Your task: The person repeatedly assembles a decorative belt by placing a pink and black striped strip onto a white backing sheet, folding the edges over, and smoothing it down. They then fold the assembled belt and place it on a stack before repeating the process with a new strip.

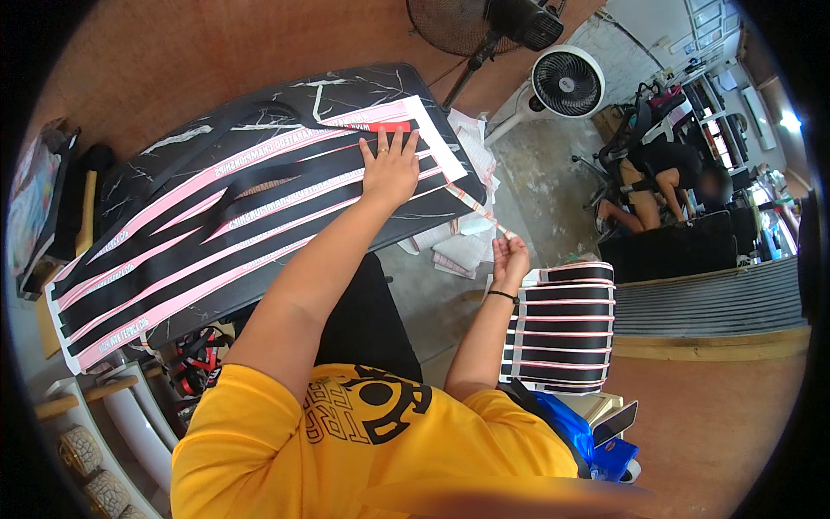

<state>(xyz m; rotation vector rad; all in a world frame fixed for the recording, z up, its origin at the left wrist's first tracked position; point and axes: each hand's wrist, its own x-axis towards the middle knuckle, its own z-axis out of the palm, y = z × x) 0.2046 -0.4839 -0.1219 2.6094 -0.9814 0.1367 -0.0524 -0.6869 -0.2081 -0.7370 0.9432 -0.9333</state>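
Note:
Black bands [285, 210] lie side by side with printed pink and white paper strips [186, 186] across the dark marble-patterned table [380, 82]. White end strips [443, 154] join them at both ends. My left hand [392, 170] presses flat near the right end, fingers spread, with its fingertips by a red printed band [386, 127]. Off the table's right edge, my right hand [511, 258] pinches a narrow white and pinkish strip [471, 203]. That strip is stretched at a slant from the sheet's lower right corner to my fingers.
A black-banded bundle with pink edges [566, 324] rests on a stand at my right. Crumpled paper [458, 251] lies on the floor beyond the table. A white fan [566, 82] and a dark fan [510, 26] stand at the back. Another person [670, 173] sits far right.

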